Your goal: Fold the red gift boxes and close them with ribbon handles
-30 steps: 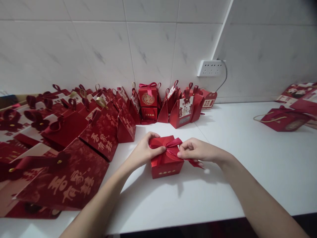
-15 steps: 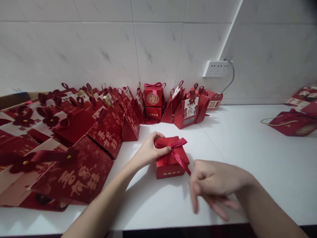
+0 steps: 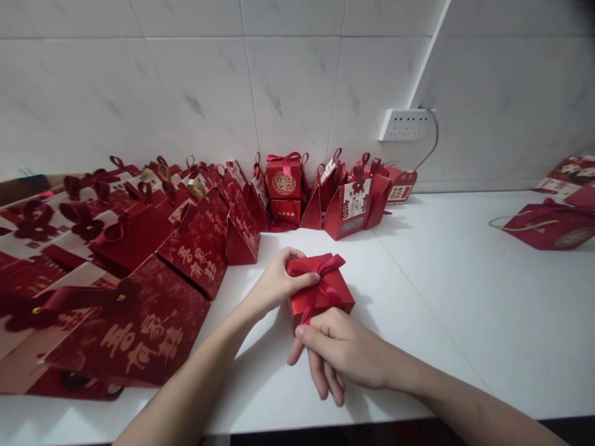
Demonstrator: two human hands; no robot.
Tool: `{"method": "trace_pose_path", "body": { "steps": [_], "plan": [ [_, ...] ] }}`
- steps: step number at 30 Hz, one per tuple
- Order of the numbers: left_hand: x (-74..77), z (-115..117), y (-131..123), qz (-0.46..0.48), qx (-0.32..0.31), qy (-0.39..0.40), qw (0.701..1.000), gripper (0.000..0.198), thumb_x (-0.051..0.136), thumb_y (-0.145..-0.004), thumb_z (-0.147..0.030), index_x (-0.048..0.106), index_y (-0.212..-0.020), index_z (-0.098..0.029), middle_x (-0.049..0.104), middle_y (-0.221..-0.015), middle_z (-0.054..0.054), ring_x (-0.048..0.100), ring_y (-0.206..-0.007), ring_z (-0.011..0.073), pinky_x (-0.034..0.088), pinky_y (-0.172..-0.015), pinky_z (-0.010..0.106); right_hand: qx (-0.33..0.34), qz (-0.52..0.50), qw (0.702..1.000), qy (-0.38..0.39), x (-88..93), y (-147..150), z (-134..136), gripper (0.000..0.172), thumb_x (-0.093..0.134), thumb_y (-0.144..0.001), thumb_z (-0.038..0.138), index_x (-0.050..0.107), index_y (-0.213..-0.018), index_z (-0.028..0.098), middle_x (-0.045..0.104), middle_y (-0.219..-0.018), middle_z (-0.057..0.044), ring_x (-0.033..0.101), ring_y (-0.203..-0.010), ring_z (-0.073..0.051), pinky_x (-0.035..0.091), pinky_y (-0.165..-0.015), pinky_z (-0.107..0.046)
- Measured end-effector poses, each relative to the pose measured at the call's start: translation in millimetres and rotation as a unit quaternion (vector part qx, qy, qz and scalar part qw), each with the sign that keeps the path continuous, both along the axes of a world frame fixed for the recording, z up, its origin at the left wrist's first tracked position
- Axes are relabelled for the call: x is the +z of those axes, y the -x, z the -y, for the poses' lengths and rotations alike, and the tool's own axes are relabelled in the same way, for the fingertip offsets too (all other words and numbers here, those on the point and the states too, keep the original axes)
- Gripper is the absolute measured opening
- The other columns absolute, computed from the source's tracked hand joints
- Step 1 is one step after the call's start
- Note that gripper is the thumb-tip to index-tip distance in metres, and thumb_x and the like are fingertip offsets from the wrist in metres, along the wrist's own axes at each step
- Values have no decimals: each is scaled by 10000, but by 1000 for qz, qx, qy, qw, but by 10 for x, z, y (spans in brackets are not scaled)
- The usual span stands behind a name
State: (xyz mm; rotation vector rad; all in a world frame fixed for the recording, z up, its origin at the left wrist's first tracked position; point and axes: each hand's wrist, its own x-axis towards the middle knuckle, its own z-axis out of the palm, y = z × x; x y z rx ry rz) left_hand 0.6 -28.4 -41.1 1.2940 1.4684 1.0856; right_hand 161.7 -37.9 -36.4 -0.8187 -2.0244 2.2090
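From my remote seat, the head view put the small red box (image 3: pixel 343 290) on the white table (image 3: pixel 441 297), straight ahead and just beyond the right hand (image 3: pixel 335 352), with a satin bow (image 3: pixel 333 266) across its top. The left hand (image 3: pixel 277 282) held the box from its left side: the thumb lay flat on the lid with its tip at the knot, and the other fingers reached round the far left edge, so I read that hand as closed on the box. The relation I watched was the line of one ribbon tail (image 3: pixel 309 306), which ran from under the left thumb toward the near left part of the box and ended at the right thumb. The right thumb and forefinger looked pressed together on that end (the forefinger's pad was turned away from me, so I judged the pinch by how the ribbon stopped there), while the remaining fingers hung loosely below, slightly apart. The right hand was the nearer one to the tail's end and covered most of the box's front face; the left was nearer the knot. Clear of both wrists, printed red cartons (image 3: pixel 183 248) crowded the left side, and a dark red bag (image 3: pixel 548 226) lay well apart on the right.
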Motion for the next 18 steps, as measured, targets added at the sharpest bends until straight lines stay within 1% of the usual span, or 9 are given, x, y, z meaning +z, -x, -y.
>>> {"method": "trace_pose_path", "body": {
  "steps": [3,7,10,12,13,15,16,17,18],
  "plan": [
    [-4,-1,-2,14,9,15,1000,431,745,-634,-372,472,-913,-187,583,-748,-31,528,-637,109,395,-593,224,24,-17,999,30,-42,38,17,379,328,-973,309,601,-823,93,554,-475,43,441,-271,-36,352,-349,-148],
    [4,17,-6,15,8,17,1000,427,748,-637,-365,479,-920,-191,600,-748,-32,540,-636,108,399,-586,217,37,-25,998,40,-103,84,27,380,328,-972,322,598,-845,86,555,-484,45,442,-271,-37,355,-340,-147],
    [20,26,-13,16,12,20,1000,406,746,-643,-355,483,-905,-192,607,-748,-32,555,-637,112,403,-576,214,64,-19,997,44,-74,82,19,400,344,-967,371,602,-851,89,543,-473,52,444,-277,-41,374,-342,-145],
    [24,26,-13,17,15,20,1000,394,748,-646,-354,483,-889,-192,608,-752,-31,566,-637,115,405,-571,213,112,-12,992,49,11,18,-16,460,393,-939,481,626,-871,91,549,-497,47,461,-301,-35,390,-357,-138],
    [22,23,-11,19,14,21,1000,394,748,-647,-357,480,-884,-192,611,-756,-29,572,-639,117,408,-570,213,154,0,986,59,69,-41,-53,497,435,-904,546,642,-891,94,562,-526,40,480,-324,-33,398,-369,-135],
    [14,15,-4,25,8,23,999,406,752,-644,-366,472,-880,-192,616,-764,-23,586,-649,126,415,-578,219,238,25,966,92,188,-205,-177,571,533,-802,647,667,-919,104,587,-575,20,520,-369,-44,406,-383,-143],
    [9,11,0,26,5,23,999,414,754,-640,-371,469,-881,-193,618,-768,-19,591,-655,132,418,-584,225,256,26,961,101,235,-296,-264,591,578,-754,671,673,-901,107,593,-575,11,529,-378,-58,406,-382,-156],
    [5,7,4,24,2,22,999,421,756,-636,-377,469,-884,-194,619,-776,-16,594,-664,137,422,-592,231,225,2,970,89,263,-381,-364,597,599,-722,690,670,-837,109,577,-528,12,510,-353,-70,384,-358,-170],
    [3,5,6,17,0,18,1000,426,757,-631,-382,471,-885,-194,618,-783,-12,595,-674,142,424,-601,238,144,-44,988,46,271,-451,-470,585,602,-710,703,644,-729,120,524,-450,30,457,-306,-68,345,-330,-179]
  ]
}}
